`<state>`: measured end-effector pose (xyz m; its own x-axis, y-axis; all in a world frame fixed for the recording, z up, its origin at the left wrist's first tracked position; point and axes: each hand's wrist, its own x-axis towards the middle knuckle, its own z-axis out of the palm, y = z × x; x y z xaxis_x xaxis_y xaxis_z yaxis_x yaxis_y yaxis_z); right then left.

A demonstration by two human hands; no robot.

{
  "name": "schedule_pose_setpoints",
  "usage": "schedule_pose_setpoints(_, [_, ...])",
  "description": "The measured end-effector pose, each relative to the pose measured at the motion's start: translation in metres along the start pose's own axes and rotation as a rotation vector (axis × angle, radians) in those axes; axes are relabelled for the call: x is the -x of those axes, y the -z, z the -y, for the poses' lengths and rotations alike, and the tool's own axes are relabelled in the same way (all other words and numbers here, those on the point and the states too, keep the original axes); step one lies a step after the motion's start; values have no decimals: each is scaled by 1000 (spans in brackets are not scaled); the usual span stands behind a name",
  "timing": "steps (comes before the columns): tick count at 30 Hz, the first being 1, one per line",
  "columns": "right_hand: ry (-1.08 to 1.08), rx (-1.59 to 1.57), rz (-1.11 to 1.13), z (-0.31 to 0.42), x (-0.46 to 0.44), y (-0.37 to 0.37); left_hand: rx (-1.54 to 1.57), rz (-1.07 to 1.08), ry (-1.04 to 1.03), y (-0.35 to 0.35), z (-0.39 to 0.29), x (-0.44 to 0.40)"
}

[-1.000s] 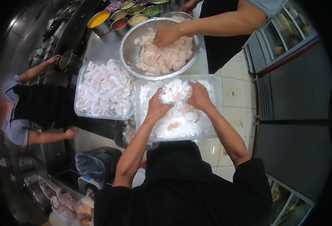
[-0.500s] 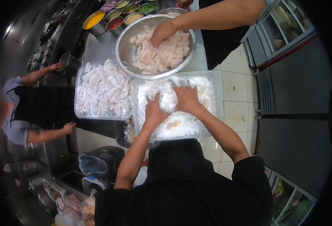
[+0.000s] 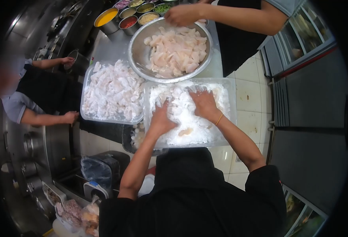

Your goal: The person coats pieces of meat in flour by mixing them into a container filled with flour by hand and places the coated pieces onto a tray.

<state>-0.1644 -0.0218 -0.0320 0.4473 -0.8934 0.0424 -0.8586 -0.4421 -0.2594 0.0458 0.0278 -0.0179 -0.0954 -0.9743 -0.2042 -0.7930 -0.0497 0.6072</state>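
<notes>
A clear plastic tub [image 3: 231, 114] of white flour [image 3: 207, 132] stands in front of me. My left hand [image 3: 163, 120] is in the flour at the tub's left side, fingers apart and their tips partly buried. My right hand [image 3: 205, 106], with a thin yellow band at the wrist, has its fingers spread over the flour farther right. Flour-covered lumps [image 3: 178, 98] lie between my hands, and one pale meat piece [image 3: 186, 132] shows near the front. Beyond the tub, a large steel bowl [image 3: 139, 51] holds raw, pale meat pieces [image 3: 178, 51].
On the left, another tub [image 3: 83, 104] holds floured pieces [image 3: 113, 93]. A co-worker's hand [image 3: 182, 15] is above the bowl's far rim. Several steel containers [image 3: 128, 25] stand at the back. Another person [image 3: 43, 85] is at left; a bin [image 3: 105, 168] stands below.
The co-worker's hand has come out of the meat in the bowl and moved up to its far rim. My hands stay in the flour, their fingers slightly shifted.
</notes>
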Motion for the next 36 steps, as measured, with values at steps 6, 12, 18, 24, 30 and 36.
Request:
schedule_pose_setpoints(6, [4, -316, 55, -3, -14, 9, 123, -126, 61, -16, 3, -22])
schedule_pose_setpoints(12, [-83, -146, 108, -2, 0, 44, 78, -125, 52, 15, -4, -6])
schedule_pose_setpoints(18, [-101, -101, 93, -9, -7, 5, -238, -46, 121, -3, -41, -24])
schedule_pose_setpoints(24, [-83, -434, -43, -18, -17, 9, 262, -66, 114, 4, -10, -39])
schedule_pose_setpoints(30, [-312, -458, 4, -44, 3, 31, 84, -57, 92, 15, -8, -10])
schedule_pose_setpoints(36, [-100, -110, 280, -48, 27, 20, -263, 63, 202, -6, -37, -12])
